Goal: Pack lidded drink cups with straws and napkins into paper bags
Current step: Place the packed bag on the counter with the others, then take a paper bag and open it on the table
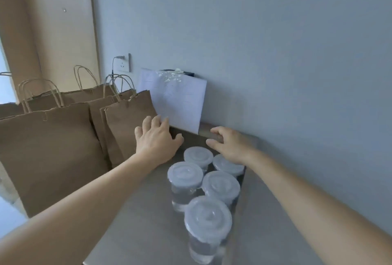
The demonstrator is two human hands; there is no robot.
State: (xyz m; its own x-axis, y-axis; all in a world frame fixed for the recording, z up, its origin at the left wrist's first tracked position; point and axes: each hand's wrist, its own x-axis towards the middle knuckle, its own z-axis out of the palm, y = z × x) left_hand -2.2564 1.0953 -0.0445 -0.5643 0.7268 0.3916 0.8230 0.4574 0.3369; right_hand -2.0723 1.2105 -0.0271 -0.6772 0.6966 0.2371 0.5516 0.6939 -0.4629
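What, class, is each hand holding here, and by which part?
Nothing: the left hand is spread beside the white paper packet, and the right hand hovers open beyond the clear lidded plastic cups.

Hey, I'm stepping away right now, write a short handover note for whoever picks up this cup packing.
Left hand: open, fingers spread, at the lower edge of the white packet leaning on the wall.
Right hand: open, fingers loosely curled, no grip on anything.
Five lidded cups stand clustered on the table; brown paper bags stand upright to their left.
Done: nothing visibly packed; bag insides are hidden.
Left: all five cups to bag, plus the extras, which I cannot pick out here.
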